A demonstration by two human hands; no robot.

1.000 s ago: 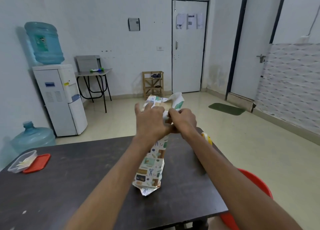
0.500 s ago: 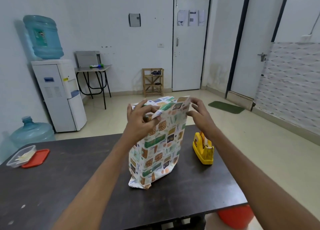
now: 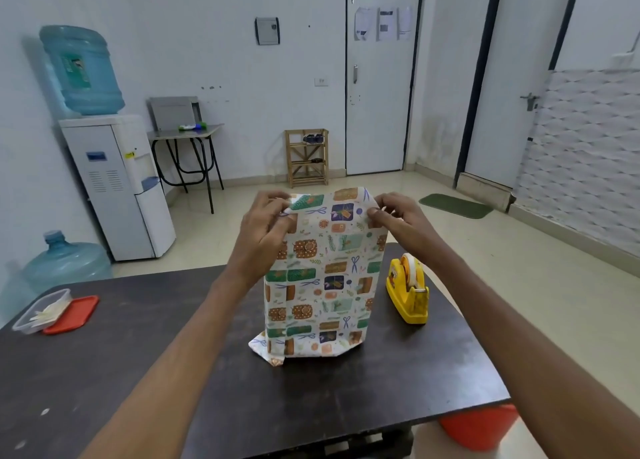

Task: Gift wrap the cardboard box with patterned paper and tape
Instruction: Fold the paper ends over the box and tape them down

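Soft even daylight — warped edges

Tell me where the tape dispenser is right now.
In the head view, the yellow tape dispenser stands on the table, toward its right edge, just right of the wrapped box.

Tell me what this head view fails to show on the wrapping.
- The cardboard box: fully covered by the patterned paper, head view.
- Top end folds: behind the paper's upper edge and the left hand and right hand pinching it.
- Back seam: faces away.
- The tape dispenser: free tape end too small to see.
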